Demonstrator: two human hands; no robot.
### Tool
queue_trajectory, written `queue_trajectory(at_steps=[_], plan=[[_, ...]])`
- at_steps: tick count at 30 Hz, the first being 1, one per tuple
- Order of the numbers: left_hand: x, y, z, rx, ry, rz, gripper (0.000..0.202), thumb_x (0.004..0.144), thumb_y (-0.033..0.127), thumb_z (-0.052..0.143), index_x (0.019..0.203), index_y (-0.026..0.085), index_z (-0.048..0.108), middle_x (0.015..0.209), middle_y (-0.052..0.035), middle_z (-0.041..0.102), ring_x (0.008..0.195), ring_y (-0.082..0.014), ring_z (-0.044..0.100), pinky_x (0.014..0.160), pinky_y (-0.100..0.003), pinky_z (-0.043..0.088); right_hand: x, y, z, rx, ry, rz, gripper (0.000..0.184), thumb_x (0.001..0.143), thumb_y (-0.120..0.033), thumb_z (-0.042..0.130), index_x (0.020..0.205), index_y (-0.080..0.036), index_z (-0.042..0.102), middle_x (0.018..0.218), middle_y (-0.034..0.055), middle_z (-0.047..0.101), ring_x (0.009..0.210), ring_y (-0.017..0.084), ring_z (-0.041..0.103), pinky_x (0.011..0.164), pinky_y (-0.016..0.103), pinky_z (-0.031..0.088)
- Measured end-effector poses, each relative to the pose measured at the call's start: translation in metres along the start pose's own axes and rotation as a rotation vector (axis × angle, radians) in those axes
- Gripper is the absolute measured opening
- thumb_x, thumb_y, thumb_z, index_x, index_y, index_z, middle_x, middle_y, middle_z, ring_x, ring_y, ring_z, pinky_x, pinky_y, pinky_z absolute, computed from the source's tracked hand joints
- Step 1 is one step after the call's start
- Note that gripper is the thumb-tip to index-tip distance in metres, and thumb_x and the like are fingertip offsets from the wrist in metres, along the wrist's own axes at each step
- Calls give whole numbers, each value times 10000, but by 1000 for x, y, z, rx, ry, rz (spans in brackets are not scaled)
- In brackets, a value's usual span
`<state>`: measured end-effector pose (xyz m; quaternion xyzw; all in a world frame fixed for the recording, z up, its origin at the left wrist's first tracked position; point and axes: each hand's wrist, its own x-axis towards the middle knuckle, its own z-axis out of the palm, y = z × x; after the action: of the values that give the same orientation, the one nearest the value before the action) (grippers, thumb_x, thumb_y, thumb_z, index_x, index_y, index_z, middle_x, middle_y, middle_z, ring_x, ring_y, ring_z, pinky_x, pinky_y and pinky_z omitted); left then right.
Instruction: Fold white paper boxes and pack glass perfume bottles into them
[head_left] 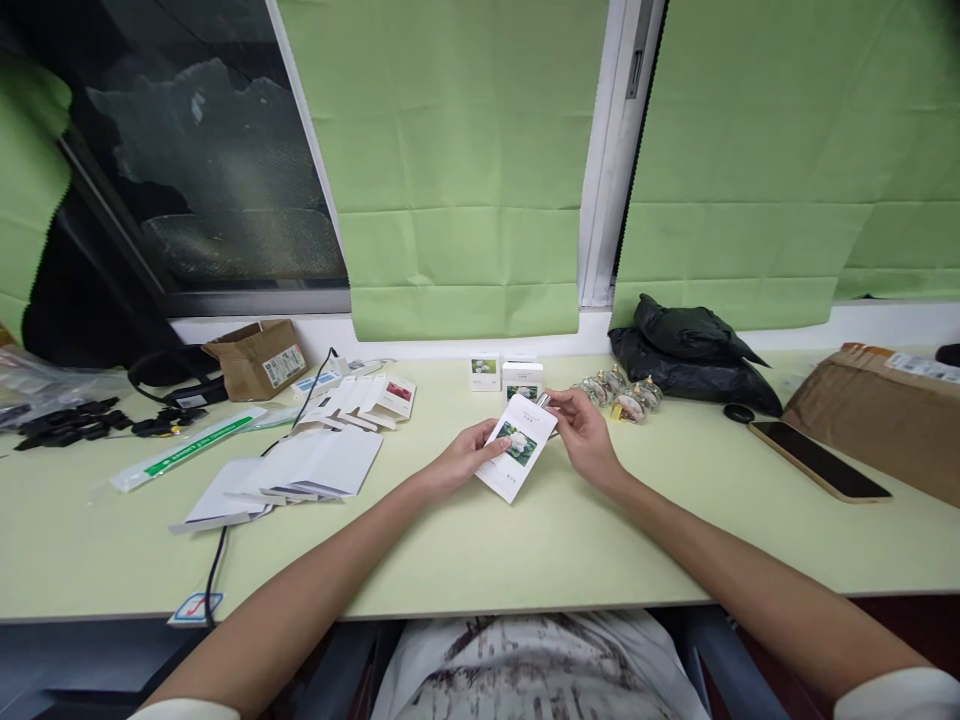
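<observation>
My left hand (466, 456) grips a small white carton (517, 447) with a flower picture, held tilted above the pale green table (525, 550). At the carton's upper open end my right hand (583, 432) pinches a small bottle (543, 401), of which only the silvery top shows. Behind them stand two assembled white boxes (504, 375) with the same flower print. A cluster of several small glass bottles (621, 394) lies just right of those. Flat unfolded cartons (300, 470) are fanned out to the left, with more, some red-printed, behind them (367, 397).
A phone (819, 459) lies face up at right beside a brown parcel (885, 415). A black plastic bag (686, 355) sits by the window. At left are a small cardboard box (259, 358), black headphones (161, 375), a black cable (225, 530) and a long wrapped strip (187, 448).
</observation>
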<state>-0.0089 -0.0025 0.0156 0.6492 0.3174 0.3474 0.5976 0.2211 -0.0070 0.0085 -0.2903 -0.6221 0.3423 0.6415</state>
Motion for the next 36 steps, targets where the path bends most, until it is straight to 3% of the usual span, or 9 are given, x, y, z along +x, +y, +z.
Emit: queue_trajectory(at_steps=[10, 22, 29, 36], plan=[[-1, -1, -2, -67, 6, -24, 640, 844, 536, 817, 1339, 161, 660, 1257, -150, 735, 989, -257, 734, 775, -302, 550, 0, -2, -5, -12, -37, 28, 282, 992, -442, 640, 1182, -263, 748, 1003, 37, 730, 825, 176, 671, 758, 357, 602], [-1, -3, -9, -85, -2, -31, 557, 873, 494, 805, 1305, 169, 673, 1184, -121, 749, 939, -218, 717, 770, -287, 523, -1, 2, -9, -38, -85, 77, 293, 938, -290, 576, 1104, -273, 817, 1136, 53, 751, 869, 189, 668, 773, 365, 586], [-2, -3, -8, -87, -71, -33, 584, 893, 488, 789, 1372, 189, 640, 1267, -136, 728, 994, -233, 721, 792, -293, 541, -3, -3, -8, -81, -240, 66, 339, 965, -255, 526, 1181, -265, 787, 1147, 51, 734, 980, 213, 648, 823, 347, 540], [-1, -5, -6, -121, -84, -19, 574, 895, 471, 794, 1375, 192, 650, 1239, -130, 732, 977, -216, 715, 796, -285, 545, -3, -4, -9, -69, -354, 22, 314, 1033, -375, 539, 1226, -255, 757, 1273, 78, 679, 1114, 256, 624, 901, 368, 524]])
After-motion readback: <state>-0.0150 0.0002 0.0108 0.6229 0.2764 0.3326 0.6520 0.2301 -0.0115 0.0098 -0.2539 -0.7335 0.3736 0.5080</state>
